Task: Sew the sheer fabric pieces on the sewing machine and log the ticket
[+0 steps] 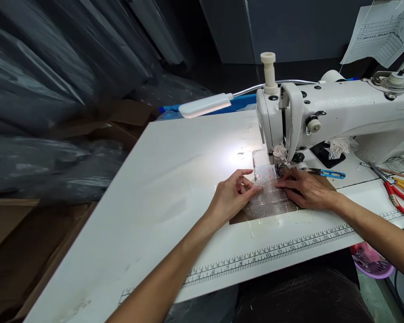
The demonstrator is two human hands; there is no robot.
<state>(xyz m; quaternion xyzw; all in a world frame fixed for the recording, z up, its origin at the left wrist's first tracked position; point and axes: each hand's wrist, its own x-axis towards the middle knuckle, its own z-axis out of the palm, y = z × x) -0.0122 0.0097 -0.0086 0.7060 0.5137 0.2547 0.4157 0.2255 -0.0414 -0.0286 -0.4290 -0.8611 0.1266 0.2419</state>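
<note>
A small clear plastic piece (270, 195) with faint pink marks lies under the needle area of a white sewing machine (336, 105). My left hand (234, 193) grips the plastic at its left side, thumb on top, index finger stretched along the edge and the other fingers curled. Close beside the presser foot (278, 169), my right hand (305, 188) has its fingertips closed on the plastic's right part. A brown plate (242, 218) shows beneath the plastic. What lies under the right palm is hidden.
Blue thread snips (331, 174) lie right of the needle. Red-handled scissors (393, 195) rest at the right edge. A lamp (205, 106) lights the white table (148, 211), whose front edge carries a printed ruler (269, 255). A purple basket (375, 268) stands below.
</note>
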